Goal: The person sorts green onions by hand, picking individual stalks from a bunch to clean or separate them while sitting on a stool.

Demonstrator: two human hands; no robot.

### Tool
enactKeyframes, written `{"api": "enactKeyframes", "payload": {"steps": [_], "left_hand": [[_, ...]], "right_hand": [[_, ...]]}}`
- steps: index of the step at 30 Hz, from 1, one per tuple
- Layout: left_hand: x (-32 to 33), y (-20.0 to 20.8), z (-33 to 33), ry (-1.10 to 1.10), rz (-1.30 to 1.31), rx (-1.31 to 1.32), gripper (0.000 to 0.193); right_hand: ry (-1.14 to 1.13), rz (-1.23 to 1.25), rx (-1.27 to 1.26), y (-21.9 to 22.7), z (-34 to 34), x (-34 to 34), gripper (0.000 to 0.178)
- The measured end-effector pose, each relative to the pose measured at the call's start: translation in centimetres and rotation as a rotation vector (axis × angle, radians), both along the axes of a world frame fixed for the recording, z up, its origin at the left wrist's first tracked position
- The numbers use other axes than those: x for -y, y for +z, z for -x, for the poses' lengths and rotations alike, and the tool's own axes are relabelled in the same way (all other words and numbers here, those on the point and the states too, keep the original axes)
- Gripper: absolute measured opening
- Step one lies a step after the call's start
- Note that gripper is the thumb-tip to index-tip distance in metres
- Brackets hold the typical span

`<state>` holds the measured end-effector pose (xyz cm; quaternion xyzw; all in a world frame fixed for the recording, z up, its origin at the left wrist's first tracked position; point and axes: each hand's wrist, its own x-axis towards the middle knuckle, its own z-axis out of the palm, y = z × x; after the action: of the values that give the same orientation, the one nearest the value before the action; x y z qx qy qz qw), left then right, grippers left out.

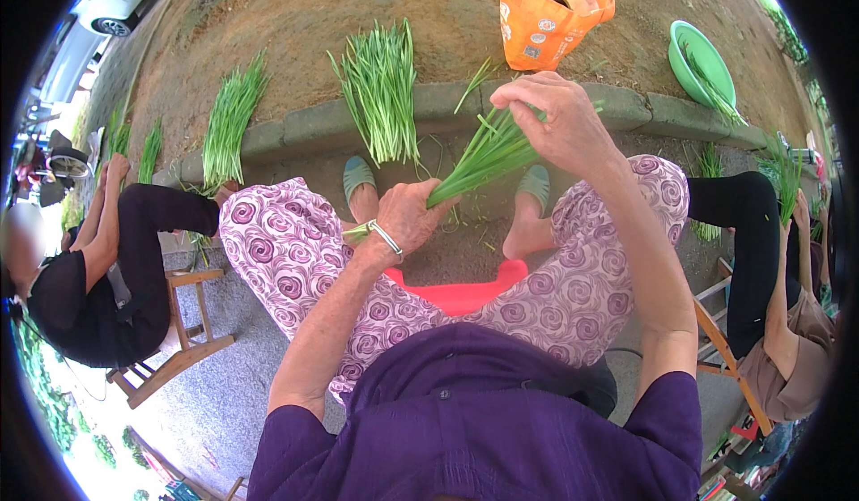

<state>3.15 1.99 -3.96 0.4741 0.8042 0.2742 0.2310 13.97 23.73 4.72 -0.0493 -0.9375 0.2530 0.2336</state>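
A bunch of green garlic chives [488, 154] slants up to the right between my hands, above my knees. My left hand [412, 216], with a silver bangle at the wrist, is closed round the lower, paler end of the bunch. Over its leafy upper end my right hand [559, 121] is bent, thumb and fingers drawn together at the leaves. Whether a single blade is pinched there is too small to tell. Beyond my left foot, a larger pile of chives [378, 94] leans on the stone kerb.
Another chive pile [234, 125] lies on the kerb [309, 127] to the left. An orange bag [548, 20] and a green basin [701, 64] stand on the dirt beyond. Under me is a red stool [461, 297]. Seated people [72, 300] flank me on both sides, some holding chives.
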Motion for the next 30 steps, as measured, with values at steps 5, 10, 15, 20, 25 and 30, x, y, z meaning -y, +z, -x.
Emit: {"api": "enactKeyframes", "payload": {"steps": [5, 10, 15, 20, 25, 30], "left_hand": [[0.1, -0.3, -0.1, -0.021, -0.041, -0.056, 0.028], [0.1, -0.3, -0.2, -0.021, -0.031, -0.108, 0.027], [0.2, -0.5, 0.0, -0.039, -0.058, -0.18, 0.026], [0.0, -0.5, 0.0, -0.025, -0.057, -0.125, 0.026], [0.3, -0.8, 0.4, -0.035, -0.112, -0.16, 0.026], [0.4, -1.2, 0.5, -0.045, -0.113, -0.191, 0.026]], "right_hand": [[-0.055, -0.076, 0.131, -1.3, -0.2, -0.1, 0.016], [-0.145, -0.179, 0.328, -2.0, -0.4, 0.8, 0.018], [-0.237, 0.13, 0.433, -1.4, -0.2, 0.4, 0.018], [-0.397, 0.309, 0.394, -1.2, -1.3, -1.4, 0.019], [-0.416, 0.379, 0.364, -0.8, -2.5, -3.2, 0.019], [-0.479, 0.19, 0.306, -0.9, -2.9, -3.2, 0.015]]}}
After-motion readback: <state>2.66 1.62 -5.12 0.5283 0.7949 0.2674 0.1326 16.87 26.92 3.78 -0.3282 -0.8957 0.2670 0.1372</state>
